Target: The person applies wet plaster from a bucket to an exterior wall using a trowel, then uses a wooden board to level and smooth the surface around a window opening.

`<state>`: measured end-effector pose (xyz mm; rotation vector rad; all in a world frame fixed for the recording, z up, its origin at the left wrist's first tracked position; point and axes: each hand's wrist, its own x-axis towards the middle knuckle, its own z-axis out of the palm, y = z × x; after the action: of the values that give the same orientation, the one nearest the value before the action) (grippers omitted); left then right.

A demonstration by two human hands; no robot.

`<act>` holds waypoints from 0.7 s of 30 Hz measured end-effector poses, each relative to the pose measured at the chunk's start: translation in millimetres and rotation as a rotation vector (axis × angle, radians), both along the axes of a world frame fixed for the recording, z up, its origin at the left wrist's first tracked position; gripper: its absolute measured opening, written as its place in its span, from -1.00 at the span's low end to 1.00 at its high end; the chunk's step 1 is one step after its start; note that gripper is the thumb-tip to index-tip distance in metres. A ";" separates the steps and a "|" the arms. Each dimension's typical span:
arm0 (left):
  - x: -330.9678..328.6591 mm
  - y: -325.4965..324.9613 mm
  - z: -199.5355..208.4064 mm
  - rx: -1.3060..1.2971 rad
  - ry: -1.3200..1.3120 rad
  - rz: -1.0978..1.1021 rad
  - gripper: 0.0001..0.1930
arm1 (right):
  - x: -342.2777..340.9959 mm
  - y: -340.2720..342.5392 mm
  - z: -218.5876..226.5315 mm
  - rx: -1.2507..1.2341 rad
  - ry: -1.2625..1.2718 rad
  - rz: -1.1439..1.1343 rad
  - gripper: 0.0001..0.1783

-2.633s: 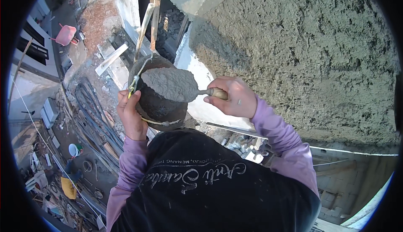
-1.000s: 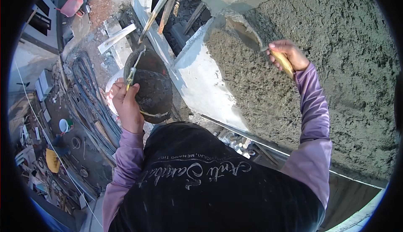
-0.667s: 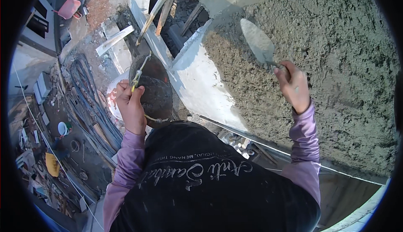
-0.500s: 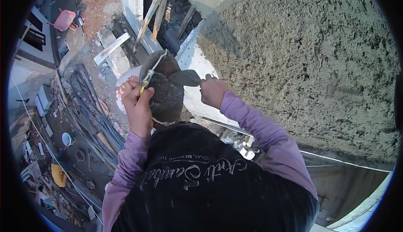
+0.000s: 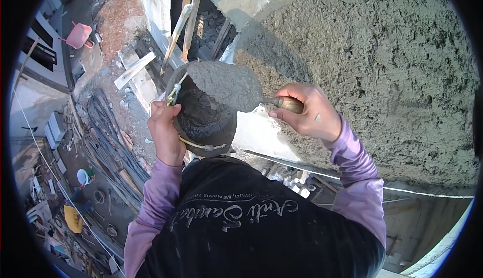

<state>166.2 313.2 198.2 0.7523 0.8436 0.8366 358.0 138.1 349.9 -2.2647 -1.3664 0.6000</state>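
A trowel with a wooden handle is in my right hand, fingers wrapped round the grip. Its blade is covered by a thick heap of wet grey mortar and lies over the mouth of a dark bucket. More mortar sits inside the bucket. My left hand is closed at the bucket's left side, on its cord handle, which is whitish and yellow; the fingertips are partly hidden. The bucket is tilted with its opening toward me.
To the right stands a wall coated in rough wet mortar, with a smoother strip above. Wooden props lean at an opening ahead. Far below on the left lie coiled dark hoses, a pink wheelbarrow, a white bucket and rubble.
My right hand has moved right and turned. The trowel blade, bare-looking before, now carries a heap of mortar. The bucket has turned so the mortar inside shows.
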 end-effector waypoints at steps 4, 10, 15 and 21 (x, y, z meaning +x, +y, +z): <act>-17.9 0.2 -26.4 0.040 0.063 0.022 -0.86 | 16.3 -5.1 72.3 0.121 0.272 0.077 -0.79; -27.0 2.0 -52.1 0.040 0.118 0.079 -0.77 | 146.2 -18.9 80.8 -0.091 0.614 -0.211 -0.67; -32.7 -9.8 -46.3 0.103 0.133 0.135 -0.84 | 150.7 -96.0 128.8 0.580 -0.131 -0.630 -0.71; -30.6 -30.0 -44.3 0.224 0.168 0.028 -0.87 | 53.5 -80.2 53.8 -0.060 -0.500 -0.339 -0.76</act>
<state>135.6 283.2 153.9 1.0206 0.9208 0.9118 411.5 57.9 403.7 -2.7298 -1.1262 -0.0460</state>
